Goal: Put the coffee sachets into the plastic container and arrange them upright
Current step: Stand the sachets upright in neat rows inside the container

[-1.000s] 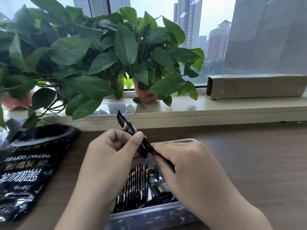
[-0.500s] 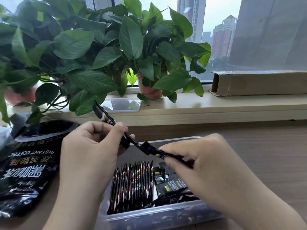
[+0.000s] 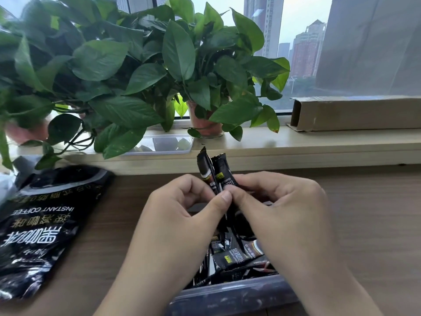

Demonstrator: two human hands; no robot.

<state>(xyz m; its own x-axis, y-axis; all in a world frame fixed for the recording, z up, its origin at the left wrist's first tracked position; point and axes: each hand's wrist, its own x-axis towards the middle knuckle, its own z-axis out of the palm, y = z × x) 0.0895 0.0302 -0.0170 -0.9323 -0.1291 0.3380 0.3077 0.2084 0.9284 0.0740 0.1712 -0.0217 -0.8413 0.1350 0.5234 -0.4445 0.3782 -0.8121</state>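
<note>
The left hand (image 3: 182, 213) and right hand (image 3: 284, 210) meet thumb to thumb, each pinching the lower half of a pair of coffee sachets (image 3: 218, 174) pressed side by side between them. They are probably held together like this to square them into one bundle before lowering. Their long axes stand nearly upright with a slight leftward lean, and the crimped top ends point up and away from the hands toward the windowsill (image 3: 319, 144). Directly beneath the hands, the plastic container (image 3: 227, 293) holds loose sachets (image 3: 237, 254) lying flat and crossed, which still need standing up. Left of the left hand, an instant-coffee bag (image 3: 45, 224) lies flat on the surface (image 3: 364, 224).
</note>
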